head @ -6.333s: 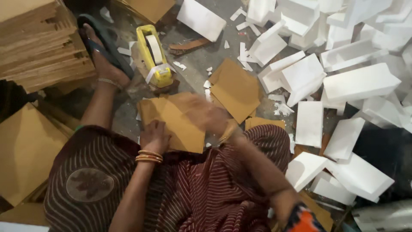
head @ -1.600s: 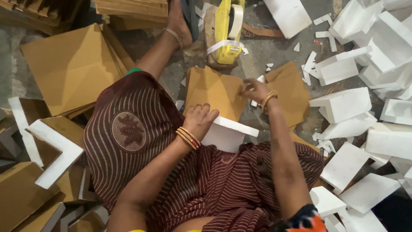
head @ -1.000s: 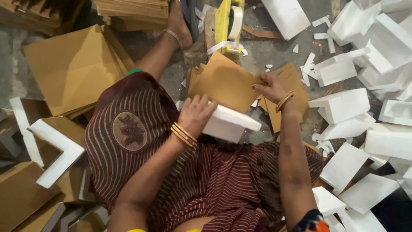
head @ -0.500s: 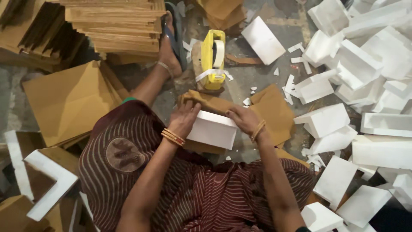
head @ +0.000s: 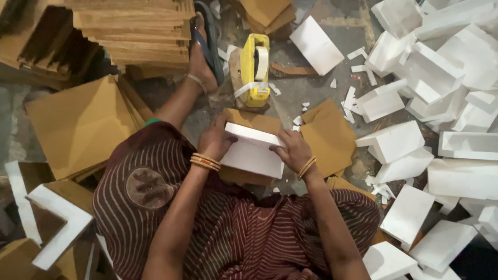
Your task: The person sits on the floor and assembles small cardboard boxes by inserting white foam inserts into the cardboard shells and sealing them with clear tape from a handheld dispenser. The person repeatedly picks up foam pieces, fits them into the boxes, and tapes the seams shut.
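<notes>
Fingers curled and clamped, both hands grip a white foam block (head: 253, 151) held over the lap of a person seated on a concrete floor (head: 321, 88). The left hand (head: 215, 141) wraps the block's left end, thumb on top; the right hand (head: 293, 150) closes on its right edge, fingers bent over the rim. A brown cardboard sheet (head: 249, 120) lies directly beneath the block, its far edge showing past the foam. Seating the block well here likely calls for squaring its edges to the cardboard and keeping an even grip at both ends, since foam crumbles under pinching. Beyond the hands, a yellow tape dispenser (head: 255, 70) stands on the floor, just beside the person's sandalled foot (head: 199, 59). Stacked cardboard (head: 132, 28) fills the upper left corner; loose white foam pieces (head: 441, 67) crowd the right edge.
</notes>
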